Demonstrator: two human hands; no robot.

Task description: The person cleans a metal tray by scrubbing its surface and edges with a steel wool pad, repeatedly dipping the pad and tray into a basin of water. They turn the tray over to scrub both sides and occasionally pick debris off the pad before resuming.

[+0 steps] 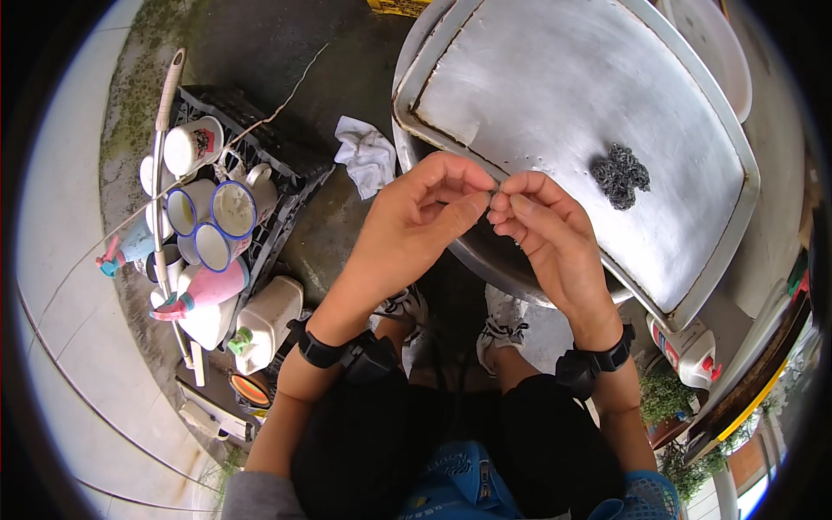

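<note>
My left hand (420, 212) and my right hand (555, 238) meet in front of the near edge of a large metal tray (555, 78). Thumb and fingers of both hands are pinched together, fingertips almost touching. Something tiny and dark shows between them, too small to name. A dark grey, curly wire scourer (620, 177) lies on the tray, to the right of my right hand. Under the tray sits a round metal basin (498, 279), mostly covered by it. Each wrist wears a black strap with a small box.
At left, a black crate (299, 160) holds blue-rimmed enamel mugs (234, 208), a pink spray bottle (217, 284) and a long-handled tool (161, 147). A white jug (270, 322) stands nearby. A white cloth (366, 158) lies beside the basin. At right are a red-capped bottle (691, 351) and plants (666, 394).
</note>
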